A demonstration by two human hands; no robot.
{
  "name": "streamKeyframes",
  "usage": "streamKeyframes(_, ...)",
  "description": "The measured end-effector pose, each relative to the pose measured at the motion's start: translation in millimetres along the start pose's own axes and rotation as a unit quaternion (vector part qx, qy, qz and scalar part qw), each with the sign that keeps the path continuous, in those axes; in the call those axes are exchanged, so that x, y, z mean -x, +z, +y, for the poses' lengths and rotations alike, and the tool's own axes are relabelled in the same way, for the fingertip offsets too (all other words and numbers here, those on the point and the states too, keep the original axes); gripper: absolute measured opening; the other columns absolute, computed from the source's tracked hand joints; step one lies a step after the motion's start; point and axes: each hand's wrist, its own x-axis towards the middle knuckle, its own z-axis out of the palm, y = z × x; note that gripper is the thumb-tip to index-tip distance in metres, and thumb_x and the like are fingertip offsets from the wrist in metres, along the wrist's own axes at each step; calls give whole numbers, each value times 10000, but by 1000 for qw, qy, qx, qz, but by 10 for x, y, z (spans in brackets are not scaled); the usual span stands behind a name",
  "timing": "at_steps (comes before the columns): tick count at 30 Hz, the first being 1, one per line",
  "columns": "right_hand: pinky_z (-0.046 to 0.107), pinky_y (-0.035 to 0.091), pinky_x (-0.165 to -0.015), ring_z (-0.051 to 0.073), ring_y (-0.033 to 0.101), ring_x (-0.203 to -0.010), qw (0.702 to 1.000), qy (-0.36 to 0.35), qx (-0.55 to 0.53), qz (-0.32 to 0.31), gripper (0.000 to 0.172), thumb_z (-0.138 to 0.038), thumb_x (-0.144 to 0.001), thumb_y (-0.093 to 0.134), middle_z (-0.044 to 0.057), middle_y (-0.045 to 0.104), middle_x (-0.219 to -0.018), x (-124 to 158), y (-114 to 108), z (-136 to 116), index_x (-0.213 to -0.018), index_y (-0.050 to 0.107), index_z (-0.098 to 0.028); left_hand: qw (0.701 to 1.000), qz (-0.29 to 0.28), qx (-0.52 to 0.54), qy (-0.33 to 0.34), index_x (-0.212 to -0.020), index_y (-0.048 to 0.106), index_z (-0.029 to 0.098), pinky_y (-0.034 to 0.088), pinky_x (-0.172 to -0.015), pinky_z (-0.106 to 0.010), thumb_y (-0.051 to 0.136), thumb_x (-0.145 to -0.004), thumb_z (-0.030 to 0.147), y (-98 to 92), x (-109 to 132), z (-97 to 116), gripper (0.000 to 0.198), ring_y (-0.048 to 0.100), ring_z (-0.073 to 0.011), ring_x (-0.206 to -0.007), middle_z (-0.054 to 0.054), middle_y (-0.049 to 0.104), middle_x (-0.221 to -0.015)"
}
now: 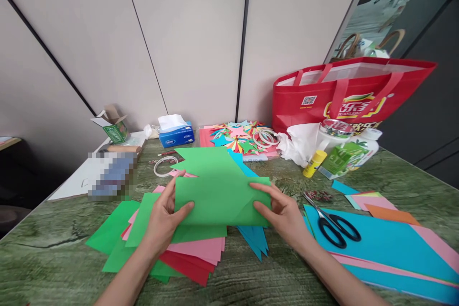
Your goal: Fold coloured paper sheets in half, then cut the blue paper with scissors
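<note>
A rectangular sheet of green paper (220, 201) is held up level between both hands, above the table. My left hand (167, 205) pinches its left end, thumb in front and fingers behind. At the right end my right hand (278, 203) grips it the same way, with the thumb and index finger on the near face. Behind it lies green paper with a zigzag-cut left edge (204, 160). Below and to the left spread green, pink and red sheets (195, 265). Pointed blue paper pieces (256, 241) show beneath the right part of the held sheet.
Black-handled scissors (333, 229) rest on blue sheets (394, 248) at right. Behind stand a yellow glue stick (314, 163), a green-labelled carton (340, 158) and a red bag (301, 105). A tape roll (165, 166), blue tissue box (176, 136) and colourful paper stars (247, 146) lie farther back.
</note>
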Motion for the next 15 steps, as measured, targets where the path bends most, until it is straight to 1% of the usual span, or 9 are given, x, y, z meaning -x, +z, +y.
streamKeyframes(2,397,370,-938,181,575,-726,1000,11,9,20,213,-343,-710,634,-8,635,-669,-2,6,30,-895,702,-261,998,-55,12,-19,-1165,520,199,469,-748,-259,761,-546,243,-2,9,15,666,609,-197,-859,-66,656,-930)
streamKeyframes(3,398,371,-931,173,564,-672,999,17,12,32,197,-360,-712,632,-17,610,-609,-2,9,49,-862,709,-258,996,-76,22,-32,-1164,504,211,474,-728,-258,753,-570,258,-4,14,14,646,614,-192,-844,-61,657,-930)
streamKeyframes(5,389,387,-896,168,538,-619,998,26,18,54,188,-383,-704,637,-22,572,-552,6,16,89,-807,716,-248,993,-92,44,-64,-1132,497,229,484,-650,-249,740,-602,303,-7,25,3,587,629,-180,-752,-37,667,-853)
streamKeyframes(7,363,422,-809,161,507,-579,997,32,25,63,190,-392,-691,647,-23,548,-538,23,25,120,-785,716,-243,991,-73,63,-95,-1070,514,233,475,-547,-234,732,-608,371,-4,33,-18,529,627,-170,-628,-6,666,-729)
streamKeyframes(9,319,435,-675,138,437,-504,997,39,34,57,202,-396,-686,653,-35,497,-503,45,38,135,-802,712,-242,990,-40,77,-111,-990,536,231,450,-469,-217,724,-600,425,-2,32,-45,474,607,-158,-528,23,649,-623)
streamKeyframes(10,293,420,-595,124,388,-468,997,44,38,52,214,-398,-685,653,-43,465,-485,56,45,135,-820,709,-242,990,-26,80,-112,-950,542,230,439,-443,-211,723,-595,438,-2,28,-59,450,595,-151,-490,36,638,-581)
streamKeyframes(12,252,346,-467,103,300,-428,997,50,41,44,250,-397,-682,656,-51,427,-481,72,59,125,-868,698,-237,991,-7,81,-107,-896,547,227,431,-419,-208,733,-580,437,-8,16,-84,422,577,-142,-441,53,625,-532)
streamKeyframes(13,241,306,-432,97,278,-423,997,50,40,42,266,-393,-680,657,-50,429,-495,77,65,118,-890,692,-233,991,-1,80,-105,-877,548,224,436,-417,-215,743,-567,428,-13,11,-93,419,575,-143,-429,56,625,-523)
streamKeyframes(15,229,269,-406,92,292,-432,998,46,34,41,282,-375,-677,660,-35,472,-546,78,72,108,-913,683,-223,992,5,79,-102,-849,555,210,458,-429,-236,767,-535,401,-25,0,-103,424,586,-153,-435,47,639,-531)
